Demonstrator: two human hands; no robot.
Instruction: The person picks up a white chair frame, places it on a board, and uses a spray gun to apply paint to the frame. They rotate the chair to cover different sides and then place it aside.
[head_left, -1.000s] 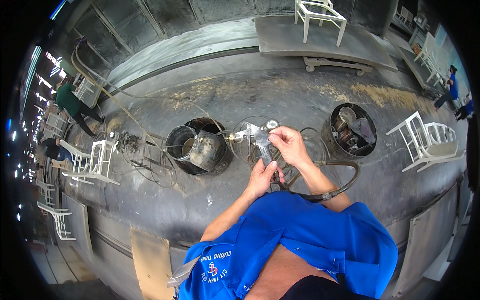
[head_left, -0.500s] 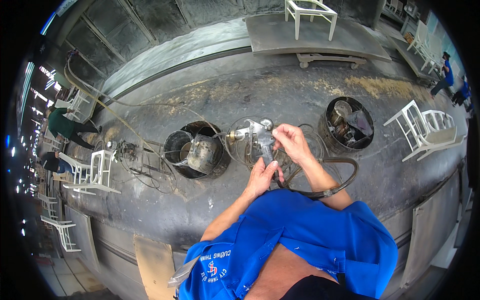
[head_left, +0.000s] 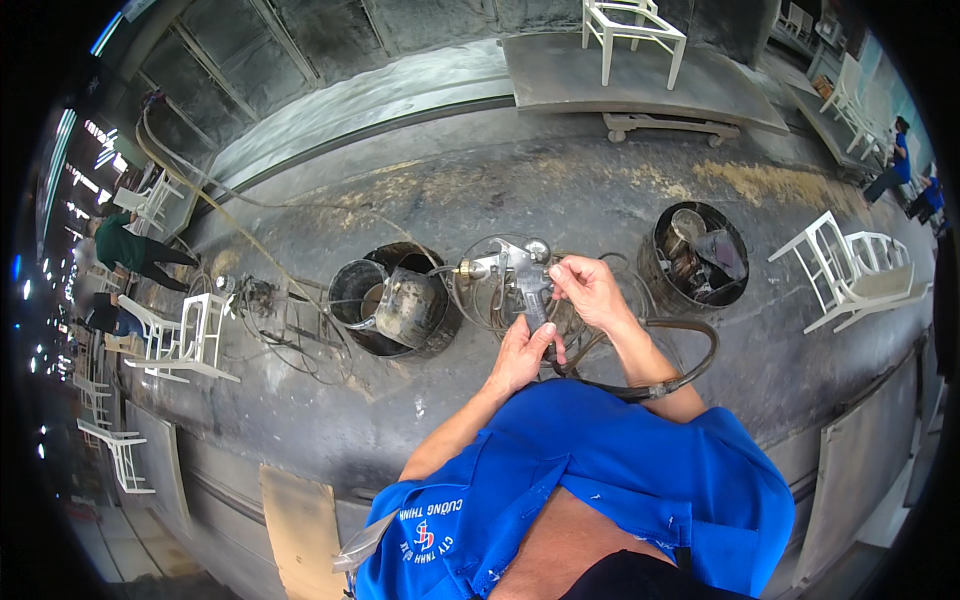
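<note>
Holding the spray gun (head_left: 515, 272) as before, your left hand (head_left: 520, 355) gripped its handle while your right hand (head_left: 590, 290) pinched the rear, work barely advanced.

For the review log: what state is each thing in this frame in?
Spray gun: held up in both hands, nozzle pointing left.
Left hand: gripping the gun's handle.
Right hand: fingers on the gun's rear.
Left bucket: open, metal can inside.
Right bucket: open, holding containers.
Hose: looped on the floor.
</note>
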